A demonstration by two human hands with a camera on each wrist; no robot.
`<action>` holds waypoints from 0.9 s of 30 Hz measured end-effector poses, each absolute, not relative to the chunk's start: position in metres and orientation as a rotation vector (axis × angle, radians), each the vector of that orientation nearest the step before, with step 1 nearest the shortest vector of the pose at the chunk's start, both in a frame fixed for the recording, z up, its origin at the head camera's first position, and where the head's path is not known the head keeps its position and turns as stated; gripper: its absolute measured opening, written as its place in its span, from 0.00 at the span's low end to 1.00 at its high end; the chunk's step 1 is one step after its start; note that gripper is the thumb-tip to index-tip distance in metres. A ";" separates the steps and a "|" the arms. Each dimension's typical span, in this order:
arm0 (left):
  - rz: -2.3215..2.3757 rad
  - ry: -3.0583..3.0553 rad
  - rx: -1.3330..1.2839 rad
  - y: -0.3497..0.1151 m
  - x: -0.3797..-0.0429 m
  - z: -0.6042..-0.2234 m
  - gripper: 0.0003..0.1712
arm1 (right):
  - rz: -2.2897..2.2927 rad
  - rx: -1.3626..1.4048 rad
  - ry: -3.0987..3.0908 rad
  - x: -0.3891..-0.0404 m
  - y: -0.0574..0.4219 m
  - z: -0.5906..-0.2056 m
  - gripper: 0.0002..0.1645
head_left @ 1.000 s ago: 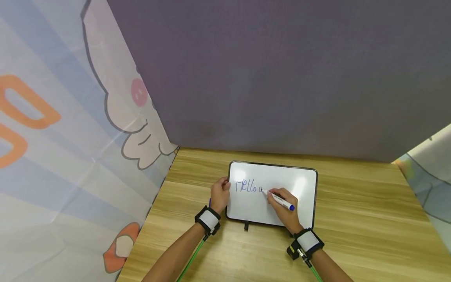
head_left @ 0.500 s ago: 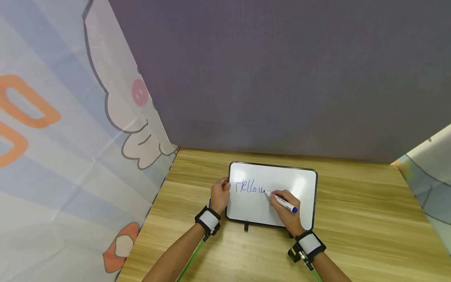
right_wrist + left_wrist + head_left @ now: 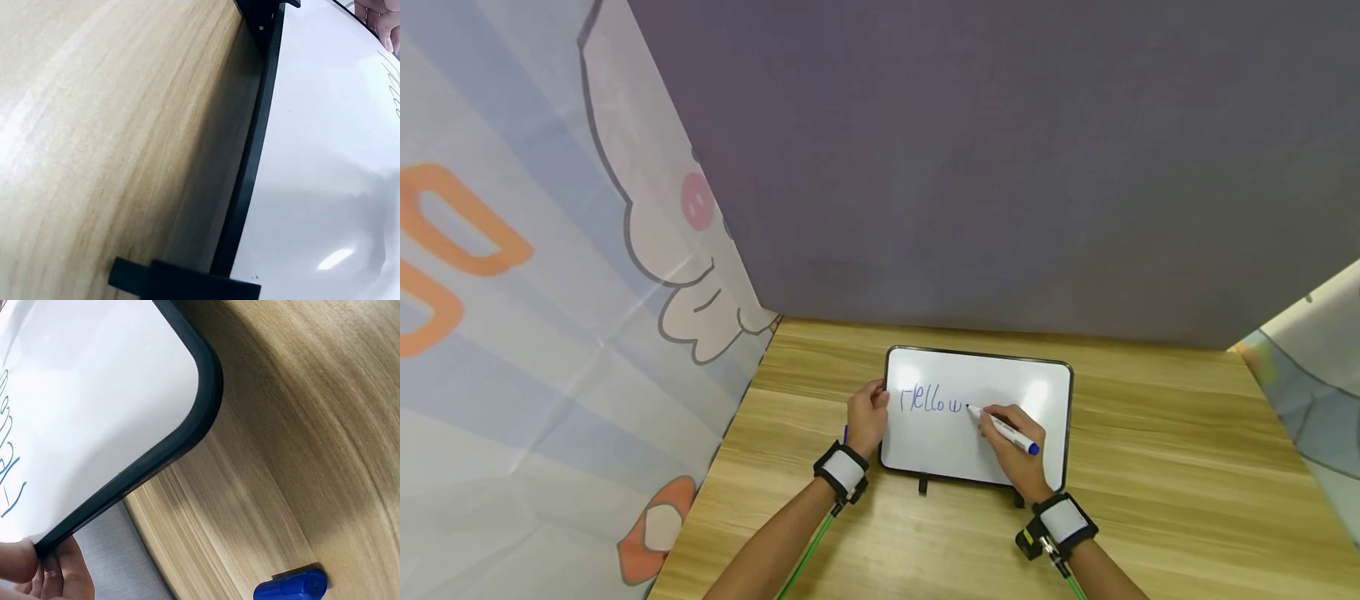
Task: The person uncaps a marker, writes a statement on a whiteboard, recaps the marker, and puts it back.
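A small whiteboard (image 3: 925, 450) with a black frame stands on the table, carrying blue handwriting (image 3: 931, 400) that reads "Hellow". My left hand (image 3: 868, 417) grips the board's left edge; in the left wrist view its thumb (image 3: 17, 561) lies on the white face and the other fingers are behind the frame. With my right hand (image 3: 1021, 457) I hold a white marker (image 3: 1013, 435) with a blue end, its dark tip at the board just right of the last letter. The right wrist view shows the board's lower edge (image 3: 247, 181) but neither right hand nor marker.
Black feet (image 3: 922, 483) hold the board up from the wooden table (image 3: 1180, 467). A blue marker cap (image 3: 292, 586) lies left of the board, mostly hidden by my left wrist in the head view. A grey panel (image 3: 970, 167) rises behind the table.
The right hand and marker have shifted slightly right across the board. The last letter has grown from a "u" shape into a "w". My left hand keeps its place on the edge.
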State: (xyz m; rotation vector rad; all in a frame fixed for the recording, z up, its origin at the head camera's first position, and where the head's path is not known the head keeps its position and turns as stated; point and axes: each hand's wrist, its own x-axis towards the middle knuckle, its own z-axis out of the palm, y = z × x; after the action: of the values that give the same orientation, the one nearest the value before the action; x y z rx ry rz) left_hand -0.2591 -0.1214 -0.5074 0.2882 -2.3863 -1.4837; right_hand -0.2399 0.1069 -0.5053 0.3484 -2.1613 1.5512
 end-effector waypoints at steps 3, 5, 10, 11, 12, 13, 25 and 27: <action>-1.481 -2.388 0.288 -0.121 -0.259 -0.507 0.13 | 1.553 0.345 -2.159 -0.244 0.111 -0.513 0.05; -1.484 -2.388 0.287 -0.121 -0.258 -0.507 0.12 | 1.550 0.348 -2.152 -0.247 0.114 -0.518 0.05; -1.496 -2.384 0.300 -0.121 -0.257 -0.506 0.13 | 1.540 0.365 -2.138 -0.252 0.119 -0.525 0.05; -1.496 -2.383 0.303 -0.121 -0.257 -0.506 0.13 | 1.533 0.376 -2.139 -0.252 0.119 -0.525 0.05; -1.497 -2.383 0.305 -0.121 -0.257 -0.506 0.13 | 1.529 0.387 -2.142 -0.252 0.119 -0.526 0.05; -1.498 -2.381 0.308 -0.121 -0.258 -0.506 0.13 | 1.524 0.403 -2.147 -0.252 0.118 -0.526 0.05; -1.482 -2.389 0.277 -0.121 -0.258 -0.506 0.13 | 1.517 0.442 -2.171 -0.252 0.112 -0.529 0.06; -1.479 -2.388 0.272 -0.122 -0.259 -0.507 0.13 | 1.518 0.434 -2.176 -0.253 0.112 -0.529 0.06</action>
State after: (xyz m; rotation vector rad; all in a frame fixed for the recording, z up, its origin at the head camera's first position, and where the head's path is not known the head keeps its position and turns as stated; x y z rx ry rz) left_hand -0.2588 -0.1217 -0.5066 0.2719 -2.3879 -1.4794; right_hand -0.2527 0.1120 -0.5294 0.4337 -2.1761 1.5183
